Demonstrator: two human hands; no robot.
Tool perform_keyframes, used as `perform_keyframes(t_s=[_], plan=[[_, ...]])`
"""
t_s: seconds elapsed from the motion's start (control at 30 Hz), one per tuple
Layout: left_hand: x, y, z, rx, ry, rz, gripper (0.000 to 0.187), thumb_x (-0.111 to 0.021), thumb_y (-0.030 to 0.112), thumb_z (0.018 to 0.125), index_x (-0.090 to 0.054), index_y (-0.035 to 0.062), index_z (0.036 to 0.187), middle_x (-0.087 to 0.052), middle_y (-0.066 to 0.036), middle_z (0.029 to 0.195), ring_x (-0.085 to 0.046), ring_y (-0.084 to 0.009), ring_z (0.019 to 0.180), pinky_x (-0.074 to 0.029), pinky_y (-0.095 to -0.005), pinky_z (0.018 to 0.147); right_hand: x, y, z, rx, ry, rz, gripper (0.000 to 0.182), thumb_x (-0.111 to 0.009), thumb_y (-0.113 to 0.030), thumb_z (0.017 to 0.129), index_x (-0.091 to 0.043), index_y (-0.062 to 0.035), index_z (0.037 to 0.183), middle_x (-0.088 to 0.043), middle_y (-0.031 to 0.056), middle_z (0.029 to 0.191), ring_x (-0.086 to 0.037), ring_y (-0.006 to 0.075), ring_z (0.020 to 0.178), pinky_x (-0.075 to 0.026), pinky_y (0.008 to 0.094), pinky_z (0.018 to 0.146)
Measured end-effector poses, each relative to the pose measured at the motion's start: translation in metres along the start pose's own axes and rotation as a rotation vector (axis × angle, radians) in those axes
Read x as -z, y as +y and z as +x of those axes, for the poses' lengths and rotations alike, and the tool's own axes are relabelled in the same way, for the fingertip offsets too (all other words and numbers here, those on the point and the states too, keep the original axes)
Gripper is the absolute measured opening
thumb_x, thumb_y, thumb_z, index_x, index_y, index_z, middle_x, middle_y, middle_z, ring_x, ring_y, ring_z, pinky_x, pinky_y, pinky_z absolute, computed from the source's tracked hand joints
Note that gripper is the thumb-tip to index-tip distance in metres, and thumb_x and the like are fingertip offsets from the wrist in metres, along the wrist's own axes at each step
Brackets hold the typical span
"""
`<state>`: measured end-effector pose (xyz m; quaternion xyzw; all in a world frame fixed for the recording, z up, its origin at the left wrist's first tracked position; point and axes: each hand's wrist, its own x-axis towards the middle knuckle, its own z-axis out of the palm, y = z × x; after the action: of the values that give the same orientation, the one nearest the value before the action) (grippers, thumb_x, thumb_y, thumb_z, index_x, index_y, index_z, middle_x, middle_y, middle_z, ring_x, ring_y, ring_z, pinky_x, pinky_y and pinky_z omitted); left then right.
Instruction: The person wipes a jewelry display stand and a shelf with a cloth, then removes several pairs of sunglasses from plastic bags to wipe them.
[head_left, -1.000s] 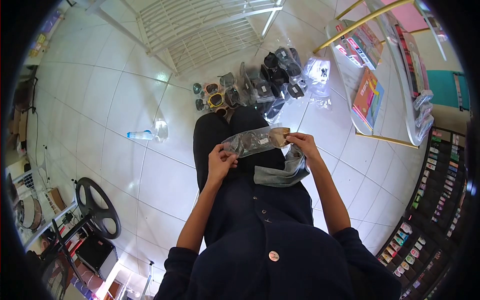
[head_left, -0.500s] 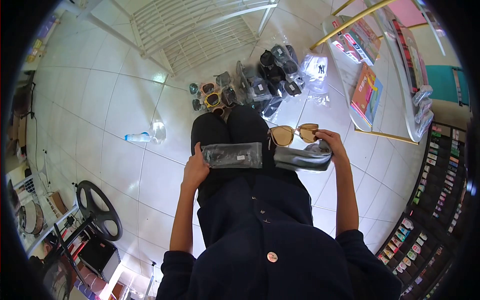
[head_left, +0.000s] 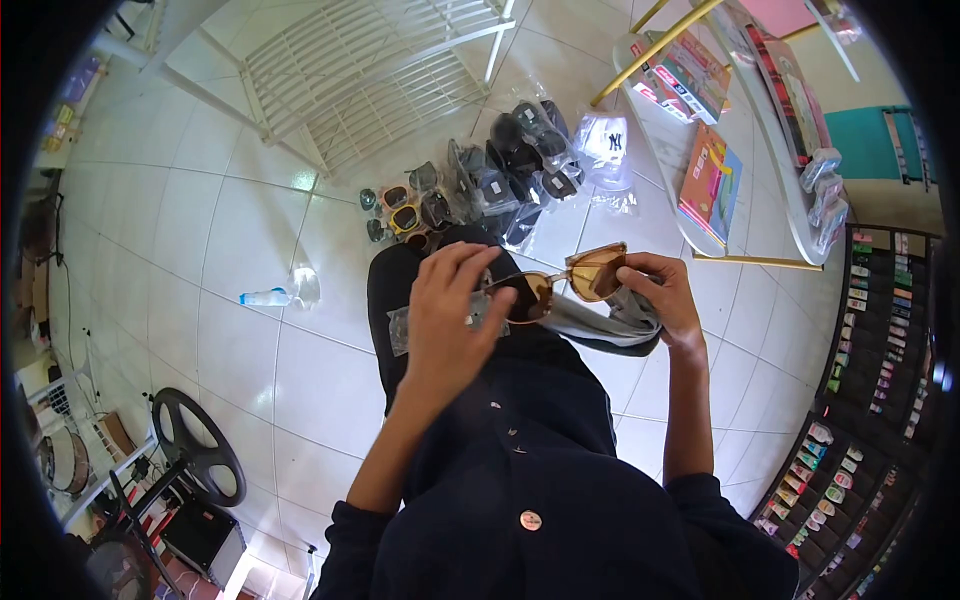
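Note:
Amber-lensed sunglasses [head_left: 598, 275] are pinched at one lens by my right hand [head_left: 665, 300], which also holds a grey pouch [head_left: 605, 322] beneath them. My left hand [head_left: 455, 318] has its fingers apart at the other end of the sunglasses; whether it touches them I cannot tell. A clear plastic packet [head_left: 399, 330] lies on my lap, mostly hidden behind my left hand. Beyond my knees, several bagged sunglasses [head_left: 435, 208] and dark pouches [head_left: 517, 160] are spread on the floor.
A white slatted rack [head_left: 370, 85] stands ahead. A white cap [head_left: 605, 150] in plastic lies near a shelf with books [head_left: 712, 185]. To the left are a bottle [head_left: 265, 297] and a black wheel [head_left: 198, 447]. A dark display rack [head_left: 870, 370] stands at right.
My left hand has left the plastic packet and moved right to the sunglasses. The sunglasses are now tilted and lie further left over my lap, with the grey pouch still in my right hand.

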<state>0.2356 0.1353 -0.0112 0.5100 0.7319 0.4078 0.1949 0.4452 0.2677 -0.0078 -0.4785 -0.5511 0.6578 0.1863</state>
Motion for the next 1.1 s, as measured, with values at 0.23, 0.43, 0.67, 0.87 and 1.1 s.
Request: perform_keyframes(t_s=[0.23, 0.43, 0.67, 0.87, 1.1], plan=[[-0.039, 0.017, -0.017, 0.32, 0.371, -0.426, 0.039, -0.054, 0.023, 0.081, -0.045, 0.006, 0.115, -0.042, -0.011, 0.117, -0.04, -0.0272, 0.109, -0.035, -0.0357, 0.087, -0.047, -0.015, -0.027, 0.611, 0.162, -0.509, 0.016, -0.063, 0.001, 0.069, -0.064, -0.0031, 0.084, -0.06, 0.0068, 0.08, -0.057, 0.0147, 0.062, -0.044, 0.0241, 0.057], [-0.044, -0.01, -0.026, 0.902, -0.157, -1.808, 0.044, -0.036, 0.033, 0.091, -0.034, 0.0049, 0.124, -0.048, -0.015, 0.115, -0.051, -0.0214, 0.098, -0.041, -0.0358, 0.086, -0.073, 0.008, -0.043, 0.867, 0.12, -0.647, 0.027, -0.063, 0.006, 0.064, -0.066, -0.0088, 0.086, -0.06, 0.0039, 0.081, -0.055, 0.0105, 0.052, -0.041, 0.0219, 0.044], [-0.051, -0.015, -0.014, 0.657, -0.032, -1.626, 0.038, -0.03, 0.027, 0.093, -0.036, 0.0043, 0.122, -0.051, -0.015, 0.112, -0.053, -0.0121, 0.081, -0.048, -0.0363, 0.081, -0.078, 0.018, -0.052, 0.802, 0.012, -0.575, 0.029, -0.066, 0.006, 0.061, -0.067, -0.0096, 0.085, -0.06, 0.0049, 0.081, -0.048, 0.0078, 0.045, -0.035, 0.0204, 0.039], [-0.046, -0.011, -0.005, 0.634, 0.089, -1.631, 0.036, -0.031, 0.026, 0.093, -0.035, 0.0082, 0.124, -0.05, -0.015, 0.111, -0.051, -0.0096, 0.075, -0.048, -0.0379, 0.08, -0.073, 0.015, -0.047, 0.667, -0.011, -0.524, 0.021, -0.067, -0.001, 0.066, -0.066, -0.0087, 0.086, -0.057, 0.0035, 0.077, -0.055, 0.0122, 0.057, -0.042, 0.0221, 0.049], [-0.045, -0.007, -0.006, 0.573, 0.101, -1.446, 0.034, -0.038, 0.019, 0.092, -0.038, 0.0055, 0.122, -0.055, -0.01, 0.103, -0.05, -0.006, 0.062, -0.049, -0.0289, 0.072, -0.071, -0.019, -0.014, 0.404, 0.165, -0.287, 0.021, -0.068, -0.007, 0.068, -0.063, -0.0034, 0.089, -0.058, 0.0079, 0.084, -0.057, 0.0148, 0.079, -0.043, 0.0235, 0.068]])
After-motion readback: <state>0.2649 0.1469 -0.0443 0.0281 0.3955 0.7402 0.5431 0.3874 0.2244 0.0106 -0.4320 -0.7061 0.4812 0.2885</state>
